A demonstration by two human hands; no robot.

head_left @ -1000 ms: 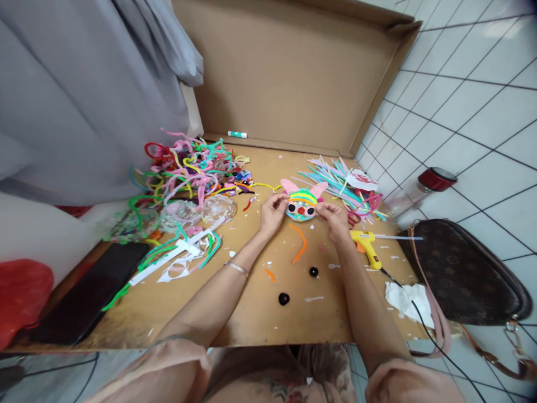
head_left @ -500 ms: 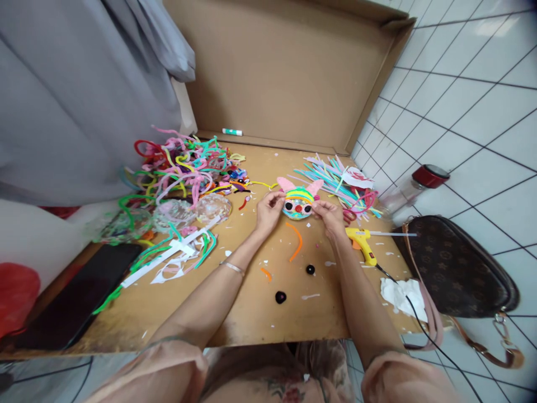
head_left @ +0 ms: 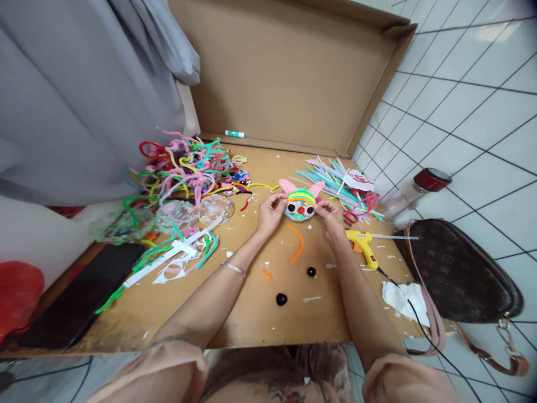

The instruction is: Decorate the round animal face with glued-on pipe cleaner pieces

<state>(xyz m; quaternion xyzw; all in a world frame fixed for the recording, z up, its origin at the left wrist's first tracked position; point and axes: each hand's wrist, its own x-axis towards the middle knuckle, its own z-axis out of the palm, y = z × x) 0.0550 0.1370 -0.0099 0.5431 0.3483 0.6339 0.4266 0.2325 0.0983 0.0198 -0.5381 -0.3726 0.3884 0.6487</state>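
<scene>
Between my two hands is a small animal-face craft (head_left: 301, 208) with pink ears, striped yellow and green bands across the forehead, black eyes and a red nose. My left hand (head_left: 272, 212) pinches its left edge, just below the ear. On the opposite edge, the fingers of my right hand (head_left: 329, 217) are closed on it. Nearer to me lie a curved orange pipe cleaner (head_left: 299, 244), a short orange piece (head_left: 267, 275) and two black round pieces (head_left: 311, 271).
Tangled pipe cleaners (head_left: 188, 168) and clear plastic shells (head_left: 215, 209) crowd the left. Straight pipe cleaners (head_left: 325, 174) lie at the back right. A yellow glue gun (head_left: 364, 246) rests by my right forearm, beside a brown bag (head_left: 457, 268). A black phone (head_left: 84, 296) lies front left.
The view has shifted slightly, so everything sits a little further right and lower. Both hands keep the same hold on the craft.
</scene>
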